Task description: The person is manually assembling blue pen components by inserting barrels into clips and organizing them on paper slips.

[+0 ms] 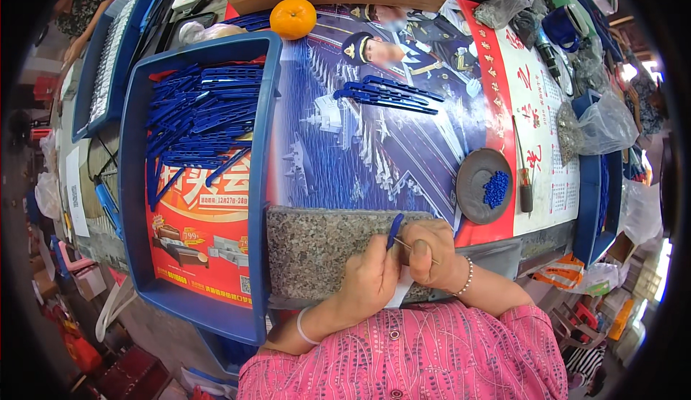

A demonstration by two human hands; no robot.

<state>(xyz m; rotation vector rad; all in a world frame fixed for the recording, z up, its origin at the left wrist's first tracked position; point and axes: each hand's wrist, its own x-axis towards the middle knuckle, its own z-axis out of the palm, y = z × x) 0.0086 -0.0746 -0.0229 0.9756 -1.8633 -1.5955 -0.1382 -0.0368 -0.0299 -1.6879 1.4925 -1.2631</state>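
Pink sleeves (432, 357) frame both hands over the slab (317, 252): left hand (371, 279) pinches a blue strip (394, 230) upright, steadied there, while right hand (432, 252) clenches a thin pin (412, 247) against it.

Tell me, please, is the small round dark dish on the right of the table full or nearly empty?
Nearly empty. The round dark dish holds only one small heap of blue beads toward its right side; the rest of its bottom shows bare.

Left hand (371, 274) pinches a blue plastic strip (394, 230) over the granite slab (309, 245) while right hand (432, 252) holds a thin pin (404, 243).
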